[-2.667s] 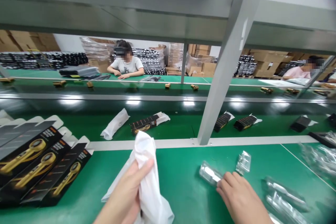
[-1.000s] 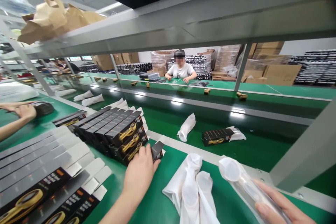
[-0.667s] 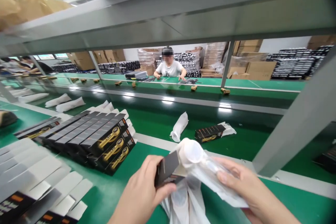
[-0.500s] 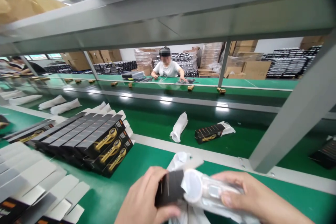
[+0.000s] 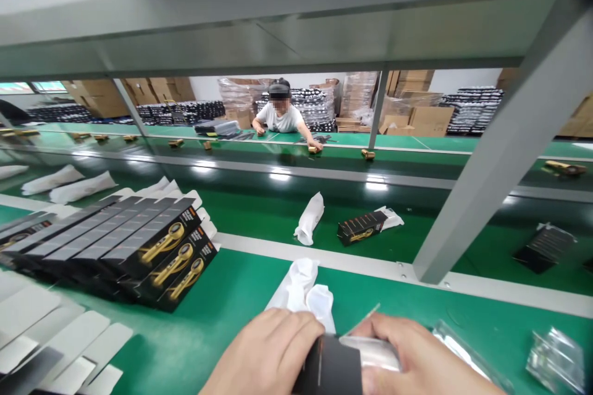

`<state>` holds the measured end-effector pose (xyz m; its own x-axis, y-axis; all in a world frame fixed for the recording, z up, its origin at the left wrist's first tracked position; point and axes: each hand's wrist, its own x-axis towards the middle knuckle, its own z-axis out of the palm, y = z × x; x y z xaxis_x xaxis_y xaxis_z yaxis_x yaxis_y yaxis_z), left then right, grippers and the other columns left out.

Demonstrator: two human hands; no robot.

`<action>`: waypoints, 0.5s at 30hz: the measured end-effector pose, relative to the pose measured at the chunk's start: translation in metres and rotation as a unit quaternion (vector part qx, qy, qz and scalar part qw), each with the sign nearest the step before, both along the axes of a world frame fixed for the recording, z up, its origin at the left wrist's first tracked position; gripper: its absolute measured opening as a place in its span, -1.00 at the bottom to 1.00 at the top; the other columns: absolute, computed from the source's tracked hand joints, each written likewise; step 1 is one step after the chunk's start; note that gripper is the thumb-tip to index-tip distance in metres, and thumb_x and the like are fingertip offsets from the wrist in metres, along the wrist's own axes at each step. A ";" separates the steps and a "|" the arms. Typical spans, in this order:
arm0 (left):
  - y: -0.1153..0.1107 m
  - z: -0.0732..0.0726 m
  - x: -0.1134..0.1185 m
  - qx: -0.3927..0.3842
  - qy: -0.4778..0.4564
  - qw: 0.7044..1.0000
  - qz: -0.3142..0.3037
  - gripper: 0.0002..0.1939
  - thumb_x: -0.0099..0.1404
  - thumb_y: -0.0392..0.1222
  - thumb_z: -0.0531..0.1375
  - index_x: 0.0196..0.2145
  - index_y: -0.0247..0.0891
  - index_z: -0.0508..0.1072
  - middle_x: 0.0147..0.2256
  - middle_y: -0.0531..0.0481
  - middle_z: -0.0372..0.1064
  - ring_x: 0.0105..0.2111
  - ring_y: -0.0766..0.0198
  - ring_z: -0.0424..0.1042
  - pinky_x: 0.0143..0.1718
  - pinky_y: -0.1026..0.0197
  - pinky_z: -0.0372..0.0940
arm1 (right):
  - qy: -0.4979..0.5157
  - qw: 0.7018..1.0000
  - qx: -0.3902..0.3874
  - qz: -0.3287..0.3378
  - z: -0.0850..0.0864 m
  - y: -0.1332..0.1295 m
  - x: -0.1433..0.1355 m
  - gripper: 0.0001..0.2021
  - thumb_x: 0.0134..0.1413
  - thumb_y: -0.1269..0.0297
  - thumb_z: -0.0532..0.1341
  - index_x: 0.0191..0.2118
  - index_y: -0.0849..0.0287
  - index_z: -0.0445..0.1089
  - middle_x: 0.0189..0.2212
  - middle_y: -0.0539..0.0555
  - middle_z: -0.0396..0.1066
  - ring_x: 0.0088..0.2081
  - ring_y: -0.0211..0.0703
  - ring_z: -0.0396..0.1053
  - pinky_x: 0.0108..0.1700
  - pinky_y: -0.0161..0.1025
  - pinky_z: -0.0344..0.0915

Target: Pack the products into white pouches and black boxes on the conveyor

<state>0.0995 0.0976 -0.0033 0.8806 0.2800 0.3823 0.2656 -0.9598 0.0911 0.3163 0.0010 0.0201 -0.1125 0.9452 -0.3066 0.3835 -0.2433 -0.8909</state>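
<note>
Low in the middle of the head view, my left hand [image 5: 266, 352] is wrapped round a small black carton [image 5: 337, 369]. Fingers of my right hand [image 5: 419, 355] are closed on a clear-and-white plastic-wrapped item [image 5: 376, 352] at the carton's open end. How far the item sits inside is hidden. A thin pale flap sticks up beside my right fingers. Just beyond my hands, white wrapped parcels [image 5: 299, 281] lie on the green tabletop [image 5: 245, 278].
Stacked black cartons [image 5: 152, 241] stand at left, with white open-flapped cartons [image 5: 55, 339] nearer. A wrapped parcel [image 5: 310, 219] and a carton [image 5: 361, 228] lie on the green belt. Clear packets [image 5: 556, 358] lie at right. A metal post [image 5: 491, 136] slants upward. A co-worker [image 5: 280, 114] sits opposite.
The wrapped item has gone from beside the carton to its open end, and my hands are lower. The view has shifted right. The co-worker's hand has reached a gold item across the line.
</note>
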 end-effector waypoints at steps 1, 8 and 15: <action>0.010 0.002 0.000 -0.029 0.005 0.999 0.028 -0.56 0.14 0.18 0.19 -0.17 -0.19 0.35 -0.29 -0.02 0.47 -0.36 0.15 0.44 -0.34 0.17 0.32 | 0.065 0.997 0.006 0.029 0.001 0.008 0.009 -0.64 -0.06 0.12 0.28 -0.10 0.11 0.39 -0.24 0.04 0.45 -0.24 -0.09 0.40 -0.30 -0.30 0.30; 0.169 -0.018 0.012 -0.103 -0.043 0.940 0.322 -0.56 0.26 0.02 0.13 -0.01 -0.31 0.28 -0.11 -0.16 0.36 -0.13 0.05 0.39 -0.12 -0.02 0.29 | -0.290 0.934 0.169 -0.123 -0.030 0.133 0.033 -0.57 0.27 0.18 0.02 0.21 0.12 0.08 0.06 0.23 0.24 0.02 0.03 0.30 0.02 0.07 0.22; 0.240 -0.047 0.041 -0.192 -0.073 0.921 0.331 -0.65 0.27 -0.13 0.18 0.00 -0.26 0.34 0.07 -0.13 0.24 0.05 0.03 0.26 0.03 -0.18 0.18 | -0.436 0.881 0.155 -0.097 -0.086 0.212 -0.014 -0.72 0.20 0.22 0.16 0.00 0.16 0.30 -0.02 0.11 0.33 -0.10 -0.09 0.36 -0.10 -0.02 0.34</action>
<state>0.1404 0.3371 -0.0508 0.4143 0.8767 0.2445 0.7393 -0.4808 0.4713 0.3025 0.2129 -0.0655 0.2115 0.9742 0.0792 0.9331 -0.1771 -0.3128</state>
